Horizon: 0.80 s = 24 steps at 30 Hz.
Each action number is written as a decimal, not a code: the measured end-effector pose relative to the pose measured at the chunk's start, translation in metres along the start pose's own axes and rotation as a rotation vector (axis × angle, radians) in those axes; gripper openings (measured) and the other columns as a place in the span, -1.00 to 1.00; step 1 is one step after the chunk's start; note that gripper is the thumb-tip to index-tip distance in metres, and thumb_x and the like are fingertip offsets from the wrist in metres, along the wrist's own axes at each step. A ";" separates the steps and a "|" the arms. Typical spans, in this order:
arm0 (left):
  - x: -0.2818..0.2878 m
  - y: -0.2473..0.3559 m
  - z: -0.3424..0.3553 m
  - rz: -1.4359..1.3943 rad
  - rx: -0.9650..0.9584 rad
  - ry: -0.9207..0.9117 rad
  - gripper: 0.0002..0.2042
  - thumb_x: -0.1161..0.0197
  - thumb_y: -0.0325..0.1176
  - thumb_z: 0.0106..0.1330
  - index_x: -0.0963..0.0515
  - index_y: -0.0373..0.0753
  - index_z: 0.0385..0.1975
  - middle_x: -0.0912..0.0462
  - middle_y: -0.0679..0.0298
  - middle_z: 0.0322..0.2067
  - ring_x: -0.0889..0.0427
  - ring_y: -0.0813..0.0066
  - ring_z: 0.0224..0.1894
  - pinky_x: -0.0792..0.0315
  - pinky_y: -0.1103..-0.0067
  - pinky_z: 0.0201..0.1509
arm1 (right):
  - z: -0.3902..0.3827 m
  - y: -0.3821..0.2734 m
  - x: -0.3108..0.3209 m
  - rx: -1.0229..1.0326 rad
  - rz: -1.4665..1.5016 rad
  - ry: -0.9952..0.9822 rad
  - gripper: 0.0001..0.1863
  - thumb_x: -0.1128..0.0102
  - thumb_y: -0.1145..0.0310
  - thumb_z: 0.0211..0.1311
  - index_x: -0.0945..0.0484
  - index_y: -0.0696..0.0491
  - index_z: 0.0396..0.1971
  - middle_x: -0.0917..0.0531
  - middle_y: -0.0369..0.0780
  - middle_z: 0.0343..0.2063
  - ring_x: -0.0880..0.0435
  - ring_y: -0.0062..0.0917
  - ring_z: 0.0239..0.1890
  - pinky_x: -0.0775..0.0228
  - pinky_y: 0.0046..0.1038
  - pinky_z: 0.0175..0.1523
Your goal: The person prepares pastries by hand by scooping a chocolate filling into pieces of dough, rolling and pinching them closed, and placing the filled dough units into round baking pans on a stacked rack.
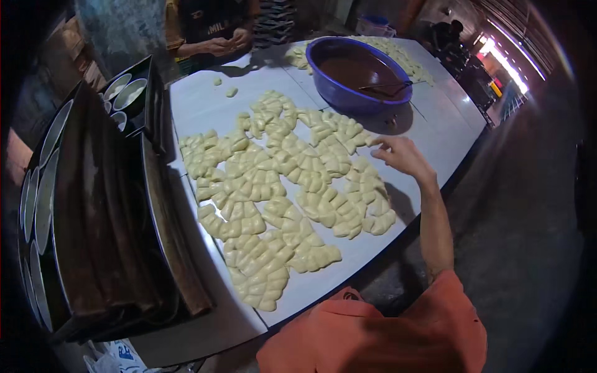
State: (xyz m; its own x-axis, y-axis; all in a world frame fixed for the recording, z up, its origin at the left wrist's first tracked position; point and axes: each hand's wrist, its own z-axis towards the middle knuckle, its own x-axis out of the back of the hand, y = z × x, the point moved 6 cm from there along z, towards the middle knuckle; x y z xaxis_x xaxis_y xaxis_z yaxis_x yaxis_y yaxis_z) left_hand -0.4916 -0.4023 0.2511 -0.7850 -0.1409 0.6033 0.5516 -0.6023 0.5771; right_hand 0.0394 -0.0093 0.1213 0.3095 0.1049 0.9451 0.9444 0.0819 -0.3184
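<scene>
Many pale, glossy dough pieces (305, 158) lie pressed together in irregular clusters on a white-topped table (448, 124). My right hand (401, 156) reaches over the right edge of the dough, with its fingers bent and a gap between thumb and forefinger. Nothing shows between the fingertips, which are next to the dough's edge; whether they touch it is unclear. My left hand is out of view.
A purple basin (357, 102) of brown liquid, with a thin dark utensil (388, 86) in it, stands at the back. Dark trays holding oval metal moulds (46, 199) are stacked on the left. Across the table are another person's hands (227, 43); more dough (398, 53) lies behind the basin.
</scene>
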 end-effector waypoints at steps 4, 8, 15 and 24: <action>-0.141 -0.036 0.041 -0.165 0.592 0.120 -0.51 -0.46 -0.16 0.14 -0.57 -0.40 -0.05 -0.63 0.13 -0.46 -0.62 0.27 -0.43 -0.49 0.50 -0.32 | 0.000 0.082 -0.064 -0.256 0.292 -0.106 -0.51 -0.26 0.07 0.13 -0.63 0.18 -0.10 -0.69 0.03 -0.24 -0.69 -0.15 -0.20 -0.47 -0.27 -0.05; -0.312 -0.111 0.161 -0.529 0.809 -0.199 -0.52 -0.36 -0.44 0.18 -0.48 -0.34 0.13 -0.68 0.24 -0.33 -0.62 0.60 -0.35 -0.47 0.65 -0.40 | 0.017 0.106 -0.109 -0.052 0.302 0.051 -0.56 -0.29 0.10 0.11 -0.63 0.16 -0.16 -0.66 -0.03 -0.27 -0.65 -0.15 -0.19 -0.46 -0.26 -0.07; -0.515 -0.145 0.277 0.016 0.272 -0.310 -0.46 -0.29 -0.22 0.22 -0.39 -0.19 0.20 -0.39 0.05 0.22 -0.31 0.01 0.29 -0.27 0.16 0.28 | 0.041 0.094 -0.119 0.075 0.461 -0.108 -0.75 -0.25 0.29 0.10 -0.43 0.15 -0.48 -0.54 -0.16 -0.53 -0.57 -0.28 -0.43 -0.39 -0.30 -0.29; -0.585 -0.145 0.299 0.379 0.277 -0.377 -0.40 -0.24 -0.08 0.24 -0.33 -0.14 0.27 -0.27 0.07 0.32 -0.10 -0.02 0.41 0.12 -0.14 0.39 | 0.011 0.193 -0.080 -0.327 1.587 0.103 -0.73 -0.12 0.36 0.33 -0.38 0.07 -0.03 -0.65 -0.10 -0.21 -0.67 -0.51 -0.27 -0.48 -0.55 -0.22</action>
State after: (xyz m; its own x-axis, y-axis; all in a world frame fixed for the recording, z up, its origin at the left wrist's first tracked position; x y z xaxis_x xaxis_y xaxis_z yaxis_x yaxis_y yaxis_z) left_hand -0.0282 0.0028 -0.0211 -0.3935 0.0128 0.9192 0.8661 -0.3303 0.3753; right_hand 0.1959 0.0093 -0.0169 0.9361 -0.1902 -0.2960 -0.3369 -0.2424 -0.9098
